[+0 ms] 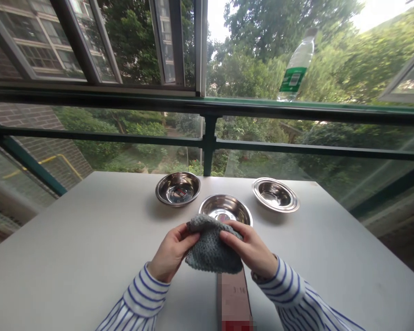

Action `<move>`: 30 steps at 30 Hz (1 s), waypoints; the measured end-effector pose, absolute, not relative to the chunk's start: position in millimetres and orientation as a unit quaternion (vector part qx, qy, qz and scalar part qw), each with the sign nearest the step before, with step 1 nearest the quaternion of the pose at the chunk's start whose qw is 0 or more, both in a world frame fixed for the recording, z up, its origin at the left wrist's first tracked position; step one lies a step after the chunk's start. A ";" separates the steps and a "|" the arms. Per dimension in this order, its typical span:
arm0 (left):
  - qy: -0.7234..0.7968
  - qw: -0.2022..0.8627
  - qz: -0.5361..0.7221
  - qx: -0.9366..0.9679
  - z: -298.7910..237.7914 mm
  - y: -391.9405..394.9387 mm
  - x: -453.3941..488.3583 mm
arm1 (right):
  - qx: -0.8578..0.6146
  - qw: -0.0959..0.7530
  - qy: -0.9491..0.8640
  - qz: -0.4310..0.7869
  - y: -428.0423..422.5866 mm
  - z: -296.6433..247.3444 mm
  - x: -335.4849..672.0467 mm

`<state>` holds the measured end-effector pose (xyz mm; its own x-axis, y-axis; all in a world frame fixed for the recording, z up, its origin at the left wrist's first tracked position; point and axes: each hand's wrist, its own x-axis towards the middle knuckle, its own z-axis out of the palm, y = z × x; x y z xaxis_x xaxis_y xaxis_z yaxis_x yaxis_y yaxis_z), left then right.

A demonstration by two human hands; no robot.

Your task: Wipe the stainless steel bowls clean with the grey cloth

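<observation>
A grey knitted cloth (214, 250) is held up between both hands above the white table. My left hand (174, 248) pinches its left edge between thumb and fingers. On the other side, my right hand (250, 246) grips the upper right part, thumb in front and fingers behind. The cloth's top is folded over, and its lower edge hangs loose. Just behind it stands a shiny steel bowl (232, 204), its front partly hidden by the cloth and my right hand. Beneath the cloth, nearer to me, lies a phone (235, 299) with its screen showing 3:16.
A second steel bowl (178, 189) sits at the back left of the white table (72, 257), a third wide-rimmed bowl (275, 195) at the back right. Beyond the table runs a dark green railing (141, 101) before windows. A plastic bottle (295, 69) with a green label stands behind it.
</observation>
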<state>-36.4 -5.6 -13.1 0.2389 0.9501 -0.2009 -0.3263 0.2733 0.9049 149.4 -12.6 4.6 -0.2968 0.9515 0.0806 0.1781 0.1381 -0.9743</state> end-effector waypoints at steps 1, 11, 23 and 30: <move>0.406 0.690 0.467 0.376 -12.0 -5.2 -34.9 | -0.443 0.398 -0.639 0.487 -12.0 3.7 151.4; 0.391 0.689 0.458 0.404 -12.2 -3.9 -24.1 | -0.504 0.496 -0.521 0.478 -11.8 -14.3 145.9; 0.337 0.604 0.317 0.649 32.9 21.2 -20.4 | -0.402 0.349 -0.693 0.486 8.9 22.8 167.8; 0.425 0.463 0.418 0.656 31.1 31.6 -19.2 | -0.401 0.332 -0.723 0.454 14.8 22.2 166.0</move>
